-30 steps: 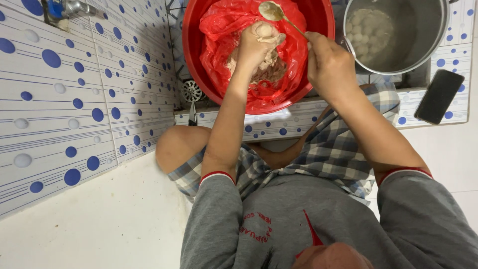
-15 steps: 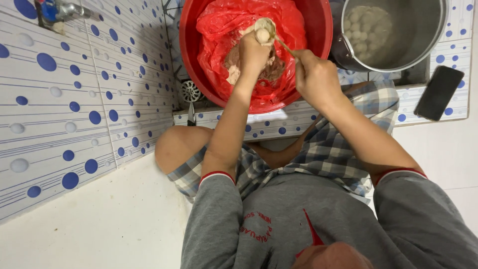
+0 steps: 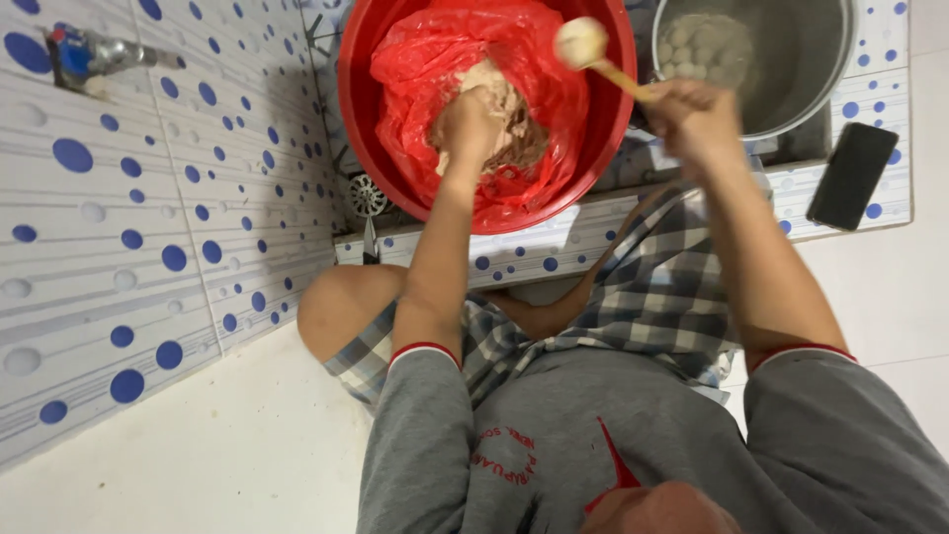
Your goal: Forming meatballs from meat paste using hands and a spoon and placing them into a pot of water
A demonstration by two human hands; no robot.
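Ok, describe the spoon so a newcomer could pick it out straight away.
Start at the big red basin lined with red plastic. Above its right rim, the right hand holds a spoon with a pale ball of paste in its bowl. It is the only utensil, raised between the basin and the steel pot.

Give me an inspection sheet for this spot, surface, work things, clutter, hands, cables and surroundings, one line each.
Surface: pale floor and a raised tiled ledge with blue dots.
Work things: red basin lined with a red plastic bag, holding pale brown paste; metal pot with formed balls.
Clutter: dark phone lying on the ledge.
Hands: left hand pressed into the paste; right hand holds a spoon with a ball on it.
Cables: nothing seen.
Surroundings: dotted wall tiles, a tap, a round floor drain.
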